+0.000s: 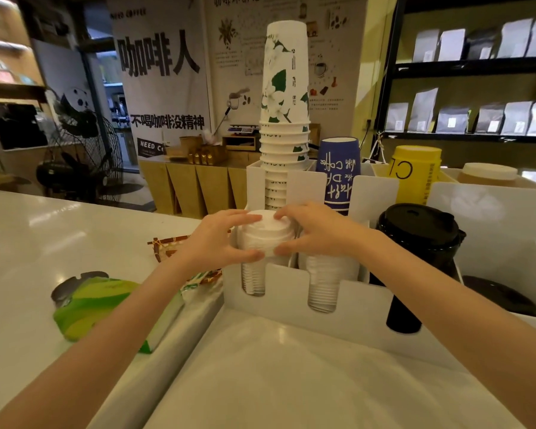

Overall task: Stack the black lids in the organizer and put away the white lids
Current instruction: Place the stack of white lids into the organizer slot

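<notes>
Both hands meet over the front left slot of the white organizer (365,294), which stands on the pale desk (37,243). The left hand (217,239) and the right hand (319,232) hold a short stack of white lids (265,232) from either side, the fingers (286,213) curled around its rim and thumbs pressed against its lower edge, so both grips are closed on the stack. The lids sit at the top of that slot, above more white lids visible through the cut-out below. The neighbouring slot to the right holds another column of white lids (322,292). Further right, a stack of black lids (415,239) fills the next slot of the organizer. Behind the hands rise a tall stack of white leaf-print cups (285,97) and a blue cup stack (339,171). A green packet (96,308) lies on the desk to the left.
</notes>
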`<move>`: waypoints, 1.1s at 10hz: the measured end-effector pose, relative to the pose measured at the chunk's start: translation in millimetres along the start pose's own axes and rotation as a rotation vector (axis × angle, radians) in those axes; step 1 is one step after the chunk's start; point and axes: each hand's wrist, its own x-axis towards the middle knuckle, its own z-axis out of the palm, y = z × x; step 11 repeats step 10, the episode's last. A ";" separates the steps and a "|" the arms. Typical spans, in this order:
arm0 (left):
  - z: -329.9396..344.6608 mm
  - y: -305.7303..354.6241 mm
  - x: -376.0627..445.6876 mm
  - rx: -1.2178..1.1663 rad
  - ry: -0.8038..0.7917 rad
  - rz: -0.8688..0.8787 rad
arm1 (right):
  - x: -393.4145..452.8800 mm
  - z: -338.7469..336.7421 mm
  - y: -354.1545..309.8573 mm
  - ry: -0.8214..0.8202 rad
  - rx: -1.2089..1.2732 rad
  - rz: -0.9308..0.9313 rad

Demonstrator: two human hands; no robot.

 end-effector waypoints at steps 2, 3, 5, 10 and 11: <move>1.9 0.6 -3.2 0.038 -0.042 -0.018 | 2.1 6.8 0.1 -0.016 -0.060 0.006; -1.1 0.6 -1.6 0.083 -0.097 -0.021 | 1.4 9.3 -1.8 0.004 -0.080 0.018; -2.9 3.2 0.5 0.096 -0.152 -0.016 | -0.5 9.3 -7.0 -0.030 -0.144 0.035; -11.3 19.1 12.6 0.466 -0.296 -0.077 | -60.3 -27.9 -23.6 0.124 0.017 -0.002; -11.3 19.1 12.6 0.466 -0.296 -0.077 | -60.3 -27.9 -23.6 0.124 0.017 -0.002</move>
